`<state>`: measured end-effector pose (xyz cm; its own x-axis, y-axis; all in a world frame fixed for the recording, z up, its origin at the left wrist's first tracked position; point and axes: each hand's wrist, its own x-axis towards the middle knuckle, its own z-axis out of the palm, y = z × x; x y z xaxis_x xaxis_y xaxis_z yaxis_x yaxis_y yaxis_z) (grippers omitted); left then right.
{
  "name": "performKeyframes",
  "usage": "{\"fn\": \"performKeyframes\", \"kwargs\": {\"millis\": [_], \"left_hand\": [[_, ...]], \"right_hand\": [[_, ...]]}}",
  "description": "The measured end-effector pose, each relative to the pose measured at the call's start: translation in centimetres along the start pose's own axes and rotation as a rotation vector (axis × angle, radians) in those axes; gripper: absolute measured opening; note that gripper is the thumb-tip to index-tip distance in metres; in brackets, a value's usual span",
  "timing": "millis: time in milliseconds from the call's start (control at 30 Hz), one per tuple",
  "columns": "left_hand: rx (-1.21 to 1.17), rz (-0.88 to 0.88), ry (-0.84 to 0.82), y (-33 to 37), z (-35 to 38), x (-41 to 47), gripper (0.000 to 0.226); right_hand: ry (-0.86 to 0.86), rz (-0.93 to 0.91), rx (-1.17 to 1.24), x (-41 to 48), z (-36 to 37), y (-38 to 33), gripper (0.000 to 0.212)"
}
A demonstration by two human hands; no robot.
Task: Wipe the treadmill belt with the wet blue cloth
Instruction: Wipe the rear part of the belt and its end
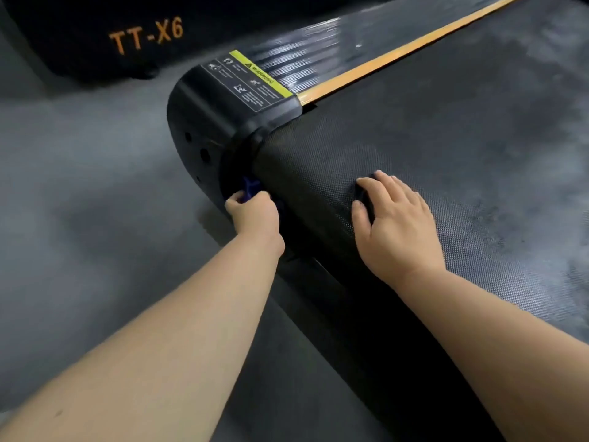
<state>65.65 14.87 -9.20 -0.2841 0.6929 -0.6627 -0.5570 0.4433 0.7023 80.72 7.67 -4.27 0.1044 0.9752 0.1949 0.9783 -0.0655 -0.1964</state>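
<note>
The black textured treadmill belt [462,129] runs from the rear roller up to the right, with pale smeared patches on its surface. My left hand [253,213] grips the blue cloth [249,188] in the gap between the belt's rounded rear end and the black end cap [204,122]. Only a small bunched piece of the cloth shows above my fingers. My right hand [395,224] rests flat on the belt near its rear edge, fingers straight and spread.
An orange strip [398,52] and a ribbed black side rail [312,55] with a yellow-green warning label [255,78] run along the belt's left side. A second black machine marked TT-X6 [145,35] stands at the far left. Grey floor [79,202] lies left of the treadmill.
</note>
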Motion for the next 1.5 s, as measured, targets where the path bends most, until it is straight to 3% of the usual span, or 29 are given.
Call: {"fn": "performKeyframes", "kwargs": {"millis": [167,367,500,600,700,833,967,1233,1333,1500], "left_hand": [[-0.099,-0.129,-0.171,0.4,-0.3,0.6,0.025],[0.065,-0.047,-0.189,-2.4,-0.6,-1.3,0.036],[0.142,0.002,-0.187,-5.6,-0.8,-4.6,0.025],[0.261,0.092,-0.21,-7.7,-1.3,-6.0,0.03],[0.162,0.03,-0.241,-7.5,-2.0,-6.6,0.026],[0.016,0.062,-0.178,-5.0,-1.5,-4.8,0.037],[0.187,0.11,-0.176,-6.3,-1.4,-6.5,0.052],[0.406,0.053,-0.35,-14.0,-2.8,-16.7,0.024],[0.376,0.041,-0.427,-14.2,-4.0,-16.5,0.031],[0.165,0.094,-0.283,-11.6,-2.1,-13.1,0.05]], "right_hand": [[-0.026,0.011,0.003,0.1,-0.1,0.0,0.043],[-0.047,0.005,0.067,0.1,-0.5,0.1,0.042],[-0.047,-0.007,0.122,0.2,-0.5,0.2,0.044],[-0.106,-0.025,0.162,0.3,-1.2,0.4,0.047],[-0.202,-0.048,0.187,-1.1,-2.8,1.5,0.048],[-0.122,0.018,0.087,-5.6,-5.0,5.4,0.051],[-0.141,0.034,0.079,-8.4,-4.8,7.5,0.061],[-0.052,0.053,0.17,-8.3,-4.1,7.7,0.058],[-0.038,0.085,0.195,-8.4,-4.4,7.8,0.057],[-0.032,0.107,0.214,-8.5,-4.5,7.8,0.057]]}}
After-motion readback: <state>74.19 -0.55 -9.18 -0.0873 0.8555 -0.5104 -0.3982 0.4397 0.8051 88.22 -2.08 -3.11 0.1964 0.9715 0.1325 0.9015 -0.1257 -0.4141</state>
